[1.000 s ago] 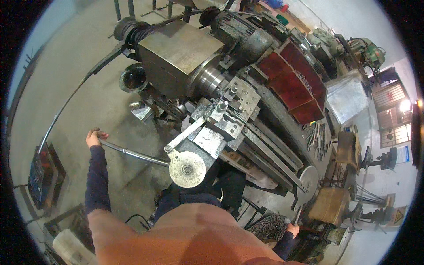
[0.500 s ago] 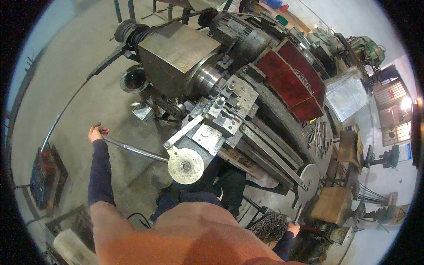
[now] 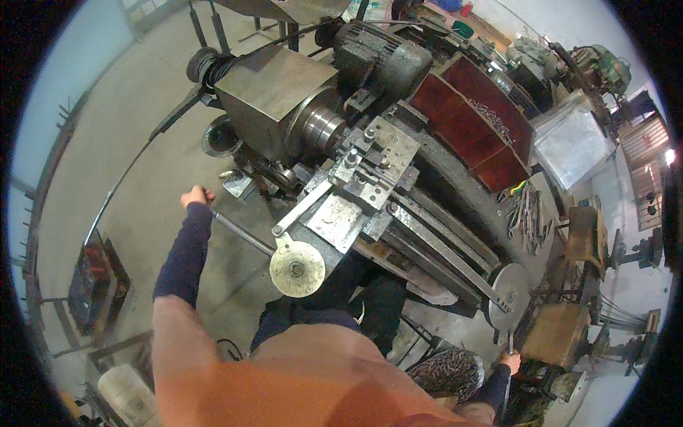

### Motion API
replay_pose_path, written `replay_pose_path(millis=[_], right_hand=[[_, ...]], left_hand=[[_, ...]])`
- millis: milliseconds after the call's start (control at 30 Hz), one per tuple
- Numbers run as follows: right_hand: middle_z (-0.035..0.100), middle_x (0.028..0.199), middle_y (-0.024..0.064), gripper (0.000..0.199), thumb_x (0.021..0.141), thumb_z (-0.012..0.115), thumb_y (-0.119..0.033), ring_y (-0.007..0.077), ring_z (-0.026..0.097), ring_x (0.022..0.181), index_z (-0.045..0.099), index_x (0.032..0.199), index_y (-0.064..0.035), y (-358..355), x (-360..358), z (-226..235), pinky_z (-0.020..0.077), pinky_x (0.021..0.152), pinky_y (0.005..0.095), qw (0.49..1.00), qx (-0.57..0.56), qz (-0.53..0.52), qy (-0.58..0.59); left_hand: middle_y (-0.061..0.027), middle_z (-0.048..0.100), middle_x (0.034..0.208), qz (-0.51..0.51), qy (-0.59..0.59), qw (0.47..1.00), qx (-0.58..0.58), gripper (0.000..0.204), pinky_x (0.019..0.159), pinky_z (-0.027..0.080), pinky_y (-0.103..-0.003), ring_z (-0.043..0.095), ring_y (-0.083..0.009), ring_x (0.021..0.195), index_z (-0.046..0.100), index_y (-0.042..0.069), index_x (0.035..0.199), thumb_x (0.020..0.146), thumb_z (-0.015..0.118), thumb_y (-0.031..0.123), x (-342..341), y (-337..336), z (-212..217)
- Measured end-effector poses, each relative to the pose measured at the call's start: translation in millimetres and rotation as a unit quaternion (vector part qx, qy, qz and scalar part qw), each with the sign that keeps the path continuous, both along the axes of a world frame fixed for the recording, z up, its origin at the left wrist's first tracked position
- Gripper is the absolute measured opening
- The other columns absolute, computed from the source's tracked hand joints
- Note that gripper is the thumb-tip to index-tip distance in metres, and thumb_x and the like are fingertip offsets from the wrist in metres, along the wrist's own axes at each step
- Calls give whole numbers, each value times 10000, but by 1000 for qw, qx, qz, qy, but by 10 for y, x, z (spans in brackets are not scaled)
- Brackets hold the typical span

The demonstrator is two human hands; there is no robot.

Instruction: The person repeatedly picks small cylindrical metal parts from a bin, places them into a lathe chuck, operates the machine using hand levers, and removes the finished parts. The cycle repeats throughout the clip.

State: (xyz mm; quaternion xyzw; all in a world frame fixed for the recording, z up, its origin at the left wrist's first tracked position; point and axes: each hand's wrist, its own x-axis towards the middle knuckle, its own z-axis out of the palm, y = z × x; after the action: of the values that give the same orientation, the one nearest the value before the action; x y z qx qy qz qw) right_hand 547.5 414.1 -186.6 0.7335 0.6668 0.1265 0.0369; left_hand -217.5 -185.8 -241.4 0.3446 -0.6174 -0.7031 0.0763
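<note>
- We find the left lever (image 3: pixel 245 233) left of the frame's centre, its long axis slanting from upper left to lower right, where it meets the round pale plate (image 3: pixel 297 276).
- Our left hand (image 3: pixel 198 196) is at that lever's upper end, so the bar lies below and to the right of it. The hand is curled, but we cannot tell whether it closes on the bar or sits just beside its tip.
- Our right hand (image 3: pixel 511 361), at the lower right, is wrapped round the right lever (image 3: pixel 510 343), which stands almost upright in the frame and leads up to the grey disc (image 3: pixel 506 288).
- Our left hand is the nearer to the pale plate, our right to the grey disc; the hands are well apart.
- Between them, a long flat link bar (image 3: pixel 445 256) slants down to the grey disc.
</note>
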Motion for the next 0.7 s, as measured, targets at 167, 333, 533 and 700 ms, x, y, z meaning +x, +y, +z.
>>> replay_pose_path(millis=[167,333,533,700], right_hand=[[645,900,182,347,650,639,-270,351,621,832,654,907,-37,-105,24,-23,491,726,441,999,-2,-30,34],[640,902,190,347,655,639,-297,364,608,877,660,874,-28,-782,-396,91,479,756,453,993,-21,-101,64],[628,955,198,413,653,660,-348,369,597,900,639,893,-13,-1061,-574,130,469,781,444,985,-48,-140,84],[619,971,205,412,672,640,-346,372,587,907,627,909,-9,-988,-558,179,461,779,445,986,-50,-131,90]], left_hand=[[-188,590,618,-130,27,991,-13,138,402,471,-329,581,-251,451,522,-117,677,702,523,19,-377,681,128],[-178,596,621,-257,131,945,-155,164,383,456,-317,586,-235,442,501,-137,765,702,536,10,-653,565,-298],[-178,596,624,-225,78,970,-43,178,385,454,-317,583,-236,438,489,-126,803,706,538,16,-684,610,-313],[-172,581,596,-178,114,976,-44,130,386,469,-326,573,-236,429,497,-105,750,720,516,20,-551,675,-160]])
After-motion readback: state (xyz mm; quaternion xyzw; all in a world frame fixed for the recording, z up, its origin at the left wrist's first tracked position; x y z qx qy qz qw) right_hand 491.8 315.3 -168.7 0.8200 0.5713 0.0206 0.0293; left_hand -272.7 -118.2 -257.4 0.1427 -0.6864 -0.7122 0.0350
